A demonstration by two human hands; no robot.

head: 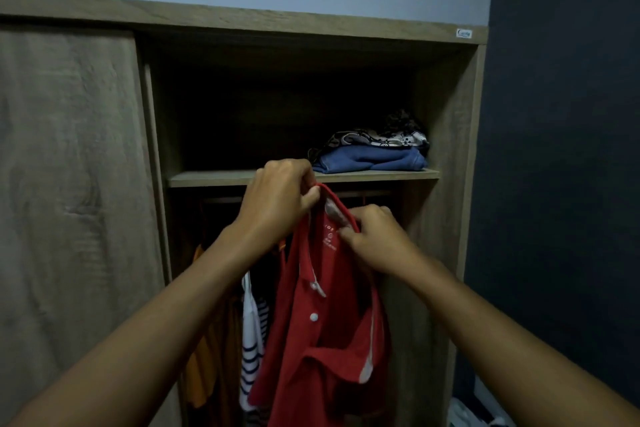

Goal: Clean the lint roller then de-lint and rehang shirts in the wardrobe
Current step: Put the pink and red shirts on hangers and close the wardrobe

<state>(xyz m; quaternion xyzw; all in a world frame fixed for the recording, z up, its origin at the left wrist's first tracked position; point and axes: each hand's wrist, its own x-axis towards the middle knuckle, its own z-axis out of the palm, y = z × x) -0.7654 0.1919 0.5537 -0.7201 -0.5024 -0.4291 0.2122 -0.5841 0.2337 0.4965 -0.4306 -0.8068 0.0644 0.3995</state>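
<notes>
Both hands [277, 198] [377, 236] grip red shirt [322, 322]; wardrobe [446, 107] holds shirts.

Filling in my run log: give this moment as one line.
left hand: grips red shirt collar | right hand: grips collar | shirt: held up before wardrobe rail | lint roller: unseen

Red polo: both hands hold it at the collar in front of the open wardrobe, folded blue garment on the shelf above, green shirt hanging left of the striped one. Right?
One error: the shirt hanging left of the striped shirt is orange, not green. The head view shows it. The rest holds: left hand and right hand grip the red polo at its collar, folded blue garment on the shelf.
</notes>
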